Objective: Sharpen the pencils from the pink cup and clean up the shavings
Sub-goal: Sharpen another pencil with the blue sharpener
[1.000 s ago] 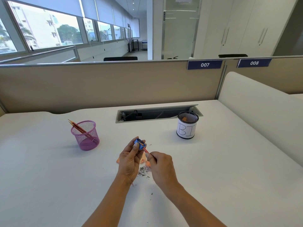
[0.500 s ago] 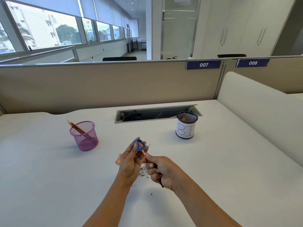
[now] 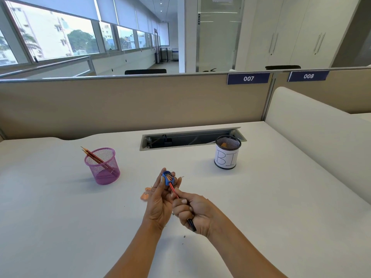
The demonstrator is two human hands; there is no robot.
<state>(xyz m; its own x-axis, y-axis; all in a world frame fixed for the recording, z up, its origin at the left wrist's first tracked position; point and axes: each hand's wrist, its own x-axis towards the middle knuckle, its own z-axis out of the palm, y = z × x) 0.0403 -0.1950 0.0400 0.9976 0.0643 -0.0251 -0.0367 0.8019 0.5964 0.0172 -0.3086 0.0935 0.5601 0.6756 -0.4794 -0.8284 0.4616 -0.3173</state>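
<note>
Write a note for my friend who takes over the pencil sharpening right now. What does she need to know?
Left hand: holds the blue sharpener in its fingers.
Right hand: grips a pencil, tip in the sharpener.
Pink cup: on the table to the left, with more pencils leaning in it.
Black cup marked "BI": far right, something orange inside.
Done: some sharpening; shavings lie beside the left hand.
Left: finish this pencil, check the ones in the pink cup (cannot tell if they are sharp), then clear the shavings.
</note>
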